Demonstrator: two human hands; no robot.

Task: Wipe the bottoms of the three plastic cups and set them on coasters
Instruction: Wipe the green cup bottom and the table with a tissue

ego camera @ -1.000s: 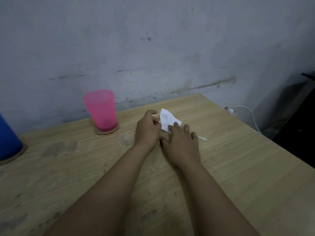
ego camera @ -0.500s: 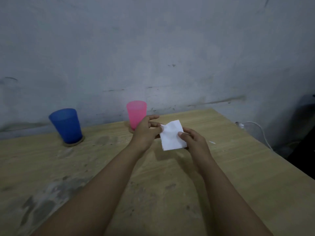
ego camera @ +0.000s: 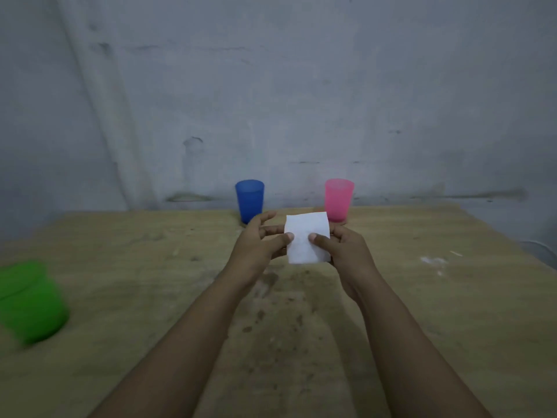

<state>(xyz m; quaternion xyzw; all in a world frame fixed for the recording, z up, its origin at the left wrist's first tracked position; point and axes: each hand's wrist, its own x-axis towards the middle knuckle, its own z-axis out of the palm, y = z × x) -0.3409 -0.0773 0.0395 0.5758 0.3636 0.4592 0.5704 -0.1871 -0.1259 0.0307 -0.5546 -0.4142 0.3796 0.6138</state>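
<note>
Spanning left hand (ego camera: 259, 242), right hand (ego camera: 343, 251): tissue (ego camera: 306, 238)

Before me: stained wooden surface (ego camera: 422, 297) abutting a scuffed grey plaster wall (ego camera: 301, 86); dim, even light.

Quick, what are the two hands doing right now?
Left hand: pinching the tissue by its left edge.
Right hand: pinching the tissue's right edge.

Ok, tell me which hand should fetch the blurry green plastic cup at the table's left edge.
Left. The left hand is nearer the green plastic cup, which stands far left; the right hand can hold the white tissue alone.
</note>
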